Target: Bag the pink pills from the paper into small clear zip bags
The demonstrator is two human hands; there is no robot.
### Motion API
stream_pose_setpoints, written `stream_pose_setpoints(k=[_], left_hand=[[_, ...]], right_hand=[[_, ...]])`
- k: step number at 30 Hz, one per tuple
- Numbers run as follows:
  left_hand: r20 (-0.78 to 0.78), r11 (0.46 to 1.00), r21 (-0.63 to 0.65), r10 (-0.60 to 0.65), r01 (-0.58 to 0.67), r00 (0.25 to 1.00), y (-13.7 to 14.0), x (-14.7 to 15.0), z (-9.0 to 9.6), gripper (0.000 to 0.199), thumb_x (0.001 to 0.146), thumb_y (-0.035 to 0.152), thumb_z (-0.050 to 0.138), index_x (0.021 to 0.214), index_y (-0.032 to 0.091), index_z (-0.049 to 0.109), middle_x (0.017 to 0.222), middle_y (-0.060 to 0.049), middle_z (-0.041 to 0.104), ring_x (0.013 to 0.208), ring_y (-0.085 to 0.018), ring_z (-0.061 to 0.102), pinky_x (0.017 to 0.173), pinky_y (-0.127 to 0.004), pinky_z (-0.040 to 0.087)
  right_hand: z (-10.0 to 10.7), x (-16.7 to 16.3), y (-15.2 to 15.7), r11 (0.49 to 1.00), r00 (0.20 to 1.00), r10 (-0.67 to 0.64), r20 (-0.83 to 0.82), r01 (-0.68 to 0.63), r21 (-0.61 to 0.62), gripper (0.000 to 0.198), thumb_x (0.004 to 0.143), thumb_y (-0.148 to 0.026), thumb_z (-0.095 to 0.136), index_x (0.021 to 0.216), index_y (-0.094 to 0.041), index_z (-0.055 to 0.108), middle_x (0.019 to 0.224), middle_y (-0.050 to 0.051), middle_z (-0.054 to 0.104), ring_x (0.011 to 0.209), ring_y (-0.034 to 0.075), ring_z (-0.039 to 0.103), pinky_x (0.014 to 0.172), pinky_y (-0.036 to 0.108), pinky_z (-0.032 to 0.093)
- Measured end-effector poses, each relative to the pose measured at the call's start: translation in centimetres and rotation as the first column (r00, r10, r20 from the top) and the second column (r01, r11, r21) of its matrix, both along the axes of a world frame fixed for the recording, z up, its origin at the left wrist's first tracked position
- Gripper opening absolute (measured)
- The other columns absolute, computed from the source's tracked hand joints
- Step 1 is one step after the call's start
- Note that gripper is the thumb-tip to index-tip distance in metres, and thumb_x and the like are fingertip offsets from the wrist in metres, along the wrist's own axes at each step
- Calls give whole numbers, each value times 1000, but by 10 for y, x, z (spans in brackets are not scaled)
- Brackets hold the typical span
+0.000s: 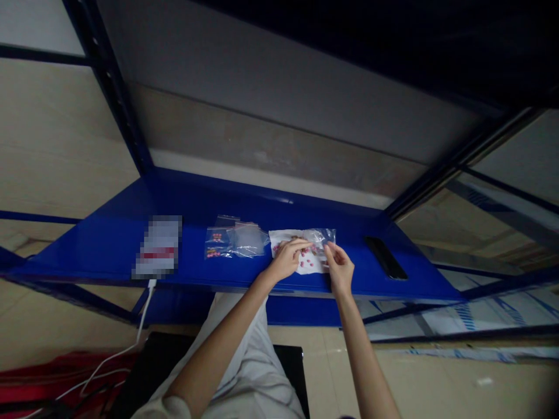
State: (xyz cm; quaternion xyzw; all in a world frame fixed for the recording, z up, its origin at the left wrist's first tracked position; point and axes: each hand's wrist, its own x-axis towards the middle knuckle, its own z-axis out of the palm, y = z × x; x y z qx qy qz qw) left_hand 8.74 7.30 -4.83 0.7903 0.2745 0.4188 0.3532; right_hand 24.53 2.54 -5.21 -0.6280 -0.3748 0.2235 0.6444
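Note:
My left hand (pixel 286 261) rests over a white sheet (pixel 311 266), its fingers stretched out to the right toward a clear plastic bag (pixel 328 234). Small pink pieces (pixel 309 262) lie scattered on the sheet. At the right side of the sheet, my right hand (pixel 340 266) has thumb and fingertips pinched at the clear bag's lower edge. The fingertips are small and partly blurred, so any tiny piece between them is hidden. To the left lie more clear zip bags (pixel 250 240); a filled bag (pixel 213 250) there has reddish pieces inside.
The blue shelf (pixel 262 201) carries everything, with its front edge close to my lap. A black phone (pixel 385 258) lies on the right. On the left, a pixelated device (pixel 158 247) has a white cable (pixel 142 323) hanging off the edge. Blue uprights (pixel 116 87) frame the shelf.

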Motion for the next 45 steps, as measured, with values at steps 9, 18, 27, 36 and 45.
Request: stream_pose_setpoints(k=[9, 18, 27, 36, 45], left_hand=[[-65, 997, 27, 70, -69, 995, -1, 2, 1, 41, 77, 3, 43, 109, 21, 61, 112, -3, 63, 106, -17, 52, 92, -33, 38], [-190, 986, 95, 155, -139, 970, -5, 1, 3, 35, 80, 8, 45, 108, 24, 60, 111, -1, 63, 106, -17, 51, 88, -34, 36], [-207, 980, 159, 150, -118, 967, -9, 0, 6, 38, 80, 9, 45, 113, 25, 56, 112, -1, 62, 107, -18, 49, 88, -35, 34], [-261, 977, 181, 160, -115, 952, -11, -1, 8, 36, 83, 12, 44, 114, 25, 56, 117, -1, 60, 110, -18, 47, 90, -35, 34], [-251, 982, 185, 95, -49, 963, -10, 1, 6, 41, 83, 13, 43, 122, 22, 50, 126, -4, 55, 117, -17, 44, 97, -37, 31]], right_hand=[[-3, 1, 0, 999, 997, 30, -71, -29, 20, 54, 58, -37, 75, 106, -14, 61, 92, 12, 70, 80, 22, 66, 60, 28, 53], [-3, -1, -1, 999, 996, 38, -75, -37, 15, 46, 58, -37, 74, 95, -12, 67, 87, 13, 71, 79, 24, 67, 57, 28, 54], [-6, 1, 0, 1000, 999, -8, -37, 9, 24, 48, 59, -39, 73, 98, -12, 67, 94, 14, 70, 82, 25, 66, 55, 28, 53], [-2, 1, -2, 999, 999, -35, 28, 34, 19, 43, 62, -40, 70, 94, -12, 67, 95, 14, 69, 80, 25, 65, 59, 30, 52], [2, -5, -2, 992, 986, 113, 126, -120, 50, 59, 62, -34, 73, 116, -14, 56, 104, 13, 66, 87, 21, 63, 80, 37, 50]])
